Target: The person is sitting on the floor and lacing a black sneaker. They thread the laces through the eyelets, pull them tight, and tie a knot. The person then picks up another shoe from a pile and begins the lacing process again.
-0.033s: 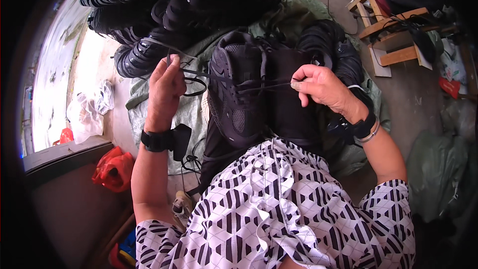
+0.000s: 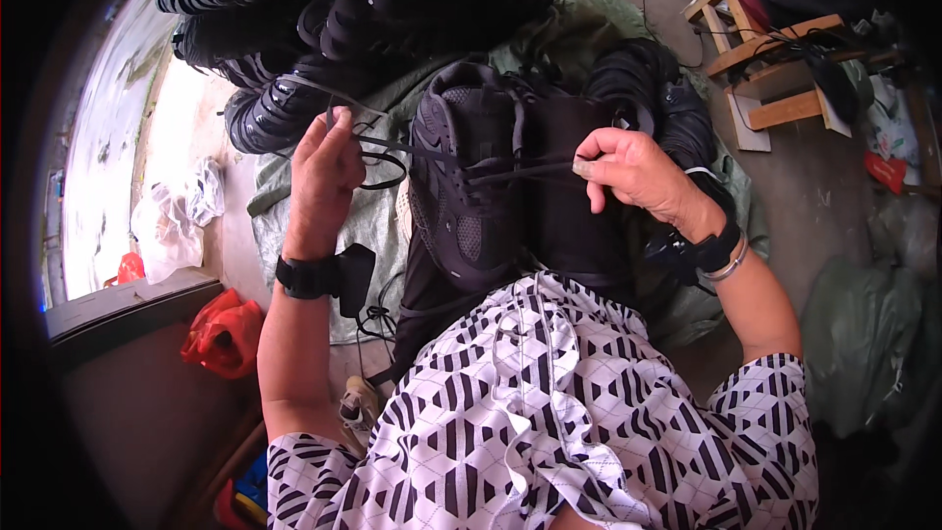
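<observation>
A black sneaker [image 2: 478,226] with mesh panels lies on my lap, its opening away from me. My left hand [image 2: 327,162], raised to the left of the shoe, pinches a black shoelace [image 2: 424,149] that runs taut to the sneaker's upper. A loose loop of lace hangs beside that hand. To the right of the shoe, my right hand [image 2: 633,175] pinches another length of black lace between thumb and forefinger, drawn out sideways. Its other fingers are curled. Where the laces meet over the dark shoe, I cannot make out the crossing.
Piled black shoes [image 2: 285,103] stand at the far left, with more black shoes [image 2: 638,79] right of my lap. Green sheeting [image 2: 378,236] covers the floor beneath. A wooden stool [image 2: 785,110] lies at the far right. A red plastic bag [image 2: 224,332] sits left of me.
</observation>
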The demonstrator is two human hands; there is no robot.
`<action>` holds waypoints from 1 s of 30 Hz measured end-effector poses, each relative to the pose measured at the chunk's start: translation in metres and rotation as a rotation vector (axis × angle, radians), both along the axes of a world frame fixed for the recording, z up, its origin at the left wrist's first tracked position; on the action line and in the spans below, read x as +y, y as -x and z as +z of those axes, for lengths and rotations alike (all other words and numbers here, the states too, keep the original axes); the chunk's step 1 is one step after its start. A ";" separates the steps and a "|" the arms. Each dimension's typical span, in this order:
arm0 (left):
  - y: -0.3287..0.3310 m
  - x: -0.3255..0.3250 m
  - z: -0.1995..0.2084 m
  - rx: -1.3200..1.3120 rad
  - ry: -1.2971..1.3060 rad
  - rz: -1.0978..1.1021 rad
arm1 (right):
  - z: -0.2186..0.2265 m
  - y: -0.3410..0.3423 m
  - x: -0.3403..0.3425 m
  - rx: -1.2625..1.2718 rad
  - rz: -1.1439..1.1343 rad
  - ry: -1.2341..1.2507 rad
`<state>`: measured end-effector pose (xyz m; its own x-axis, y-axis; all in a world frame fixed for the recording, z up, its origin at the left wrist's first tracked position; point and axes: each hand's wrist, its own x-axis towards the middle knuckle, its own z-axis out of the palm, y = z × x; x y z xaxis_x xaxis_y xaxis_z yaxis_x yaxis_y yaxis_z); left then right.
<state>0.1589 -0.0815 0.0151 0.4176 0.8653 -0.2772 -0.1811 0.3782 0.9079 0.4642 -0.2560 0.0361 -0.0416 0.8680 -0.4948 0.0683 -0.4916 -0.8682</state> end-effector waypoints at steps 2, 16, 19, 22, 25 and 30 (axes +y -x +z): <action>0.004 0.003 0.001 -0.024 0.005 -0.016 | 0.006 0.000 0.001 0.050 0.059 0.029; 0.114 0.089 -0.003 -0.219 -0.020 0.130 | 0.005 0.029 0.026 0.051 0.351 -0.103; 0.145 0.107 0.017 -0.126 -0.077 0.258 | 0.002 0.037 0.029 0.043 0.069 -0.234; 0.209 0.129 0.016 -0.052 -0.137 0.255 | 0.006 0.031 0.032 0.129 -0.215 -0.352; 0.175 0.110 0.013 0.015 -0.170 0.290 | -0.005 0.030 0.029 -0.217 -0.232 -0.408; 0.183 0.107 0.009 0.108 -0.179 0.351 | -0.007 0.019 0.008 -0.174 0.042 -0.312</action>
<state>-0.0241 0.0254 0.0240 0.0646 0.9886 -0.1357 -0.1709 0.1450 0.9746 0.4452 -0.2482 0.0289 -0.0187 0.9777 -0.2093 0.2427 -0.1986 -0.9496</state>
